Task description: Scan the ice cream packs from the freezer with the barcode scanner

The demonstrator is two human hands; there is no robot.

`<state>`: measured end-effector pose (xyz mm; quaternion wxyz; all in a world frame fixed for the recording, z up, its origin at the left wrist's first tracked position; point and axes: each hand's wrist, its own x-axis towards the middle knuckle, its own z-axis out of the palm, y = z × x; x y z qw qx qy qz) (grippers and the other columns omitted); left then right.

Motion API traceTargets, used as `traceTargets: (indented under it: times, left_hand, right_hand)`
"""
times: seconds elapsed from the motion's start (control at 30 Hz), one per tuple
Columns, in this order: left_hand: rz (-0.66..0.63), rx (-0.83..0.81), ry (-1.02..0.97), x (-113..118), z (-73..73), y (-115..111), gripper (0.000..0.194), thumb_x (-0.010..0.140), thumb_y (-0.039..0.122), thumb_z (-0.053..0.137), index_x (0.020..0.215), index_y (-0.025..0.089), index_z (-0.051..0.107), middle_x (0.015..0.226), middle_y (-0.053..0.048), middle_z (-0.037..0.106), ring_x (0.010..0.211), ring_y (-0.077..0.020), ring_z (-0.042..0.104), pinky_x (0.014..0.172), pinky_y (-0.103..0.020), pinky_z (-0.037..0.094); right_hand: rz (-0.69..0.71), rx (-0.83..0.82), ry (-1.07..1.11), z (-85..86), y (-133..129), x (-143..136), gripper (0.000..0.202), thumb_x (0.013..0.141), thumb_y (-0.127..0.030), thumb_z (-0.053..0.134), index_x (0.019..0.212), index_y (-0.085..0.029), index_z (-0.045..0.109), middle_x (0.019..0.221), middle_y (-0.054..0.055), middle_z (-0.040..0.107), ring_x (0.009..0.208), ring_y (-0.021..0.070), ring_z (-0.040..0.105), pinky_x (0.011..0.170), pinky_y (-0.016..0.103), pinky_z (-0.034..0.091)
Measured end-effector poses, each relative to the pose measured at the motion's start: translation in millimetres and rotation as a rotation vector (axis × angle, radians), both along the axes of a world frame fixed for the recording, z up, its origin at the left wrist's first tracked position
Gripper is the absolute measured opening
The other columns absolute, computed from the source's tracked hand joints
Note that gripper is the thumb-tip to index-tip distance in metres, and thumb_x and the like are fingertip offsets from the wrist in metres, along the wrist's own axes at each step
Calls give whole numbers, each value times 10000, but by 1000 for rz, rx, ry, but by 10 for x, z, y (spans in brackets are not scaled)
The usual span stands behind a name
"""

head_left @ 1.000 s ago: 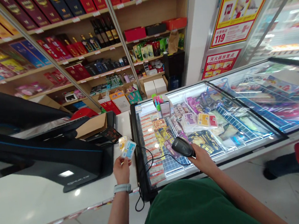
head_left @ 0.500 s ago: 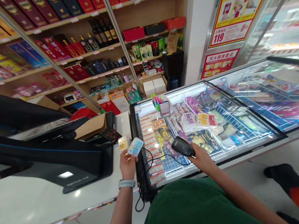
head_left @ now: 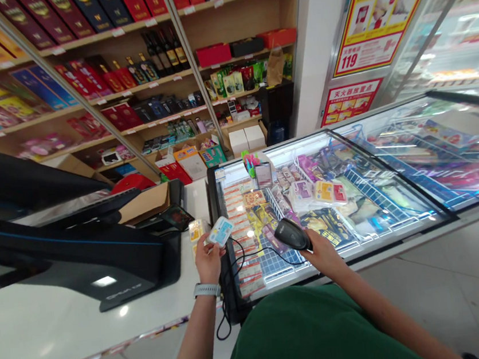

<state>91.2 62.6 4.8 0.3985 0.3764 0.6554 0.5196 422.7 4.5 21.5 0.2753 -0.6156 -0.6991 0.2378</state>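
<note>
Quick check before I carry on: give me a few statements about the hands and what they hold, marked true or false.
1. The right hand holds the black scanner. True.
2. The black scanner is over the white counter. False: it is over the freezer.
3. The left hand holds a blue-and-white pack. True.
4. The right wrist wears a grey band. False: the grey band is on the left wrist.

You stand in a shop: shelves point(head_left: 242, 18) of bottles point(head_left: 169, 52) and boxes point(head_left: 133, 4) with price tags point(head_left: 219, 2), a glass-topped freezer point(head_left: 231, 287), a handheld scanner point(head_left: 291, 234).
</note>
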Motion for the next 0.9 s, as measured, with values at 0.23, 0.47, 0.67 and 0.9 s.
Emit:
traceTargets:
  times: [0.23,0.47,0.67,0.9]
  left_hand:
    - [-40,32,-71,11,-99,36,644,657,199,712,1255,211,474,873,-26,657,696,-161,684,641,-303,591]
    - [-79,63,-12,46,-107,50,569,672,193,672,1207,194,482,799,-20,672,751,-170,673,656,-280,558]
    - [-123,94,22,99,-135,79,539,676,204,675,1184,181,499,801,-31,683,772,-179,677,699,-300,549]
    - [-142,101,-65,206,-172,105,565,668,211,693,1194,180,490,807,-23,669,756,-165,667,707,-306,556]
  right_hand:
    - [-9,4,-17,26,-17,-4,187,764,-184,538,949,-186,514,897,61,604,852,232,577,730,309,412]
    - [4,-14,-5,59,-25,-6,184,765,-185,536,946,-188,500,899,61,591,851,234,572,730,311,411]
    - [7,-15,2,52,-22,-11,201,762,-181,533,961,-186,507,917,67,596,859,237,574,742,319,419]
    - [-2,-21,-11,39,-24,2,201,762,-182,534,961,-188,511,924,68,605,858,237,583,741,317,422]
